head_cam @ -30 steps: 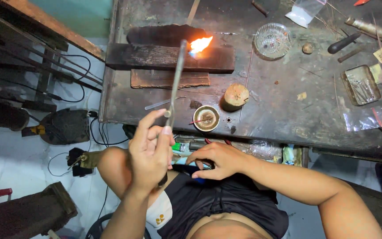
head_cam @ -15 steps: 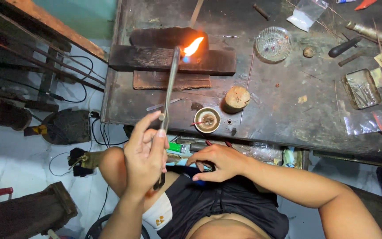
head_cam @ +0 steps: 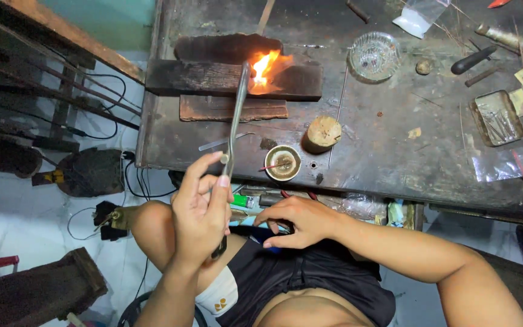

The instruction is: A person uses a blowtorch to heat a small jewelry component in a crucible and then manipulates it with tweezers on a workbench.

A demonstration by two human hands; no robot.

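Seated at a dark workbench (head_cam: 394, 175), a person rests the right hand (head_cam: 301, 221), fingers loosely spread and holding nothing, on the lap below the bench's near edge. The left hand (head_cam: 201, 212) has its fingers closed around a long metal torch (head_cam: 235, 118), which reaches over the near edge. Its flame (head_cam: 263, 65) burns on a charred wooden block (head_cam: 213, 79) toward the bench's far left corner.

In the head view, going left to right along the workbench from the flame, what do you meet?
Flame on the charred wooden block → wooden stump → glass dish → dark-handled tool → metal tray. The left hand holds the torch feeding that flame.
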